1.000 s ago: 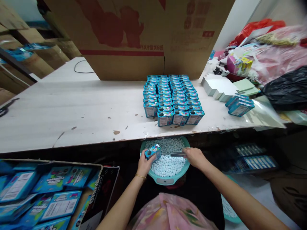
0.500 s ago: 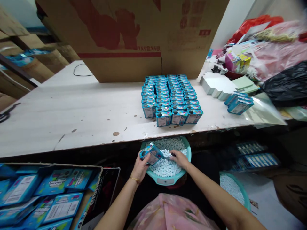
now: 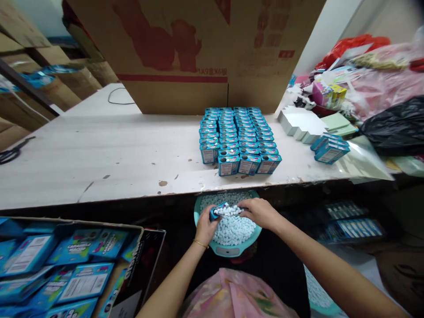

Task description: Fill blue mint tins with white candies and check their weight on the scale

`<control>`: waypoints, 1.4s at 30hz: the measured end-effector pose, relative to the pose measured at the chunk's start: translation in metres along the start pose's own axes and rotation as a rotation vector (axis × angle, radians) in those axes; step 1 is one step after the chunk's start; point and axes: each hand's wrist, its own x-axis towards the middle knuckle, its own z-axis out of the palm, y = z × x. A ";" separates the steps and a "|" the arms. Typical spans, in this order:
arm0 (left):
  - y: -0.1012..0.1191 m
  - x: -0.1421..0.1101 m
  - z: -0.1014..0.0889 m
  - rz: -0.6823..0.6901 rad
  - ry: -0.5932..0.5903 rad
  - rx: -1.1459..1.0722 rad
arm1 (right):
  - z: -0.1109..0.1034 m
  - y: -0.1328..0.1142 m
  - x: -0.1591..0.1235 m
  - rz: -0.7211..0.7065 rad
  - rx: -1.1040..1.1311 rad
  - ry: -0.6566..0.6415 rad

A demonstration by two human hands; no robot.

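Note:
My left hand (image 3: 206, 227) grips a small blue box (image 3: 215, 213), tilted over a turquoise basin (image 3: 228, 251) under the table's front edge. White pellets (image 3: 233, 232) fill much of the basin. My right hand (image 3: 260, 212) is closed on a small scoop (image 3: 240, 211), mostly hidden by fingers and pellets. A heap of pellets stretches from the scoop to the mouth of the box. On the table stand rows of similar blue boxes (image 3: 245, 143), with a few loose pellets on the nearer tops.
A large cardboard carton (image 3: 185, 92) stands behind the rows. At lower left, an open carton (image 3: 109, 225) holds several blue packs. More blue boxes (image 3: 331, 150) and white card stacks (image 3: 300, 121) are at right. Scissors (image 3: 13, 152) lie far left. Another pellet basin (image 3: 319, 291) stands lower right.
The blue box has turned so its open end faces the scoop. My right hand has risen slightly and brought the heaped pellets to the box's mouth.

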 end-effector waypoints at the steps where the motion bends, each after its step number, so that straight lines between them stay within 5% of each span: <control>1: -0.001 -0.001 0.002 0.016 0.002 0.014 | -0.002 -0.007 0.000 0.010 -0.072 -0.010; 9: -0.007 -0.003 0.006 0.069 -0.016 0.059 | -0.009 -0.043 -0.001 -0.054 -0.339 0.001; 14: -0.010 -0.002 0.001 -0.021 0.020 -0.058 | -0.008 -0.013 -0.012 -0.003 -0.327 0.051; 20: -0.018 0.000 -0.003 -0.348 0.107 -0.389 | 0.064 0.041 0.002 0.237 -0.133 -0.060; 24: -0.016 0.001 0.013 -0.536 0.077 -0.652 | 0.122 0.025 0.033 0.208 0.017 -0.038; 28: -0.004 -0.001 0.017 -0.590 0.004 -0.734 | 0.142 0.012 0.050 0.206 0.177 0.002; 32: 0.002 -0.003 -0.008 -0.445 0.002 -0.593 | 0.131 0.029 0.043 0.190 0.269 0.003; 36: -0.005 -0.001 -0.035 -0.244 0.084 -0.287 | 0.100 0.046 0.023 0.150 0.335 0.040; 42: -0.004 -0.002 -0.027 -0.060 0.032 -0.038 | 0.034 0.035 -0.002 0.022 0.302 0.078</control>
